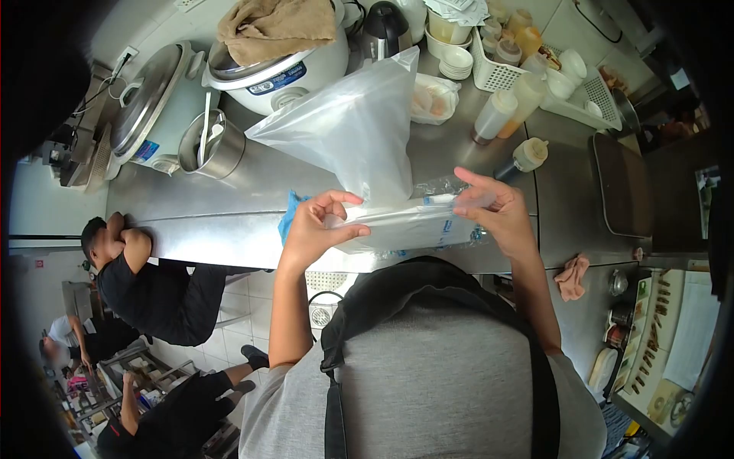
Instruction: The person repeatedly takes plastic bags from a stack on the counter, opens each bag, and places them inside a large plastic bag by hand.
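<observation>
A stack of clear plastic bags [413, 228] with blue print lies at the near edge of the steel counter [206, 241]. My left hand [317, 229] is at the stack's left end, thumb and index finger apart around its edge. At the right end is my right hand [497, 210], its index finger stretched out and its thumb near the plastic; whether it pinches the film is unclear. Behind the stack, a large translucent bag [352, 122] stands spread out. Some blue material [290, 214] shows beside my left hand.
Two rice cookers [279, 80] [153, 107] and a steel pot [212, 145] stand at the back left. Squeeze bottles [495, 116], a white basket [493, 73] and a dark tray [621, 183] are to the right. A person [160, 291] leans on the counter at left.
</observation>
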Action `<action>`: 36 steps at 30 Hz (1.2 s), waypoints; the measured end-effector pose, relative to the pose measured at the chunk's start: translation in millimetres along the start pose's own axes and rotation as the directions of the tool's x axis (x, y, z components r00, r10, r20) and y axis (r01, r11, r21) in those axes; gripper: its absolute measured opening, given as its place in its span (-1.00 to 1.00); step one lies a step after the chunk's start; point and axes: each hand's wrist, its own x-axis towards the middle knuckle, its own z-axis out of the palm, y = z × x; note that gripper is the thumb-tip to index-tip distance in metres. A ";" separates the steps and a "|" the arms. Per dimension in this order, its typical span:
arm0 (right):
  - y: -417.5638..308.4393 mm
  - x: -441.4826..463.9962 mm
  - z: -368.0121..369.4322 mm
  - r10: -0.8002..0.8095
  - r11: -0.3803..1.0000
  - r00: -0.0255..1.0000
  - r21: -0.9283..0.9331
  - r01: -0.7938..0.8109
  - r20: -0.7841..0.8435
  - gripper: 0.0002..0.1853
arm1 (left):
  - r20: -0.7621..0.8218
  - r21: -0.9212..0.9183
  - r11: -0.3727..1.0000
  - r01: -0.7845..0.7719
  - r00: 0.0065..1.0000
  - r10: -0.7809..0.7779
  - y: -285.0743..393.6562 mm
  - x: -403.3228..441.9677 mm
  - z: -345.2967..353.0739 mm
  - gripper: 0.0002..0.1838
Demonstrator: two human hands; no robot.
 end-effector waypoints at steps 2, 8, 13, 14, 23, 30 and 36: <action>-1.5 1.9 -2.1 -0.025 0.998 0.999 -0.061 0.027 0.026 -0.72 | 0.019 0.079 0.997 -0.018 1.000 0.016 2.6 -0.3 -1.2 -0.83; -2.8 -0.3 -4.0 -0.229 0.913 0.958 -0.303 0.273 0.171 -0.89 | -0.013 -0.074 0.957 -0.279 0.960 0.279 -2.9 2.2 -0.8 -0.90; -5.0 -2.3 16.4 -0.152 0.953 0.955 0.294 0.074 0.255 -0.65 | 0.101 -0.158 0.986 0.047 0.994 -0.031 -0.6 2.9 4.5 -0.74; -2.7 -0.2 23.9 -0.260 0.895 0.930 0.426 0.132 0.260 -0.59 | 0.096 -0.095 0.995 0.024 0.995 -0.015 -0.8 3.3 6.0 -0.60; -1.9 1.5 30.8 0.096 0.711 0.928 0.628 -0.317 0.359 -0.44 | -0.006 -0.430 0.903 -0.012 1.000 0.011 12.2 10.1 23.8 -0.61; -6.5 8.5 43.9 -0.098 0.918 0.957 0.395 -0.019 0.274 -0.45 | 0.042 -0.631 0.703 0.327 0.920 -0.391 8.9 8.5 18.2 -0.59; -16.9 24.2 31.5 -0.323 0.321 0.679 0.751 -0.577 0.659 -0.51 | 0.393 -0.233 0.945 0.230 0.911 -0.125 -29.2 11.4 12.6 -0.52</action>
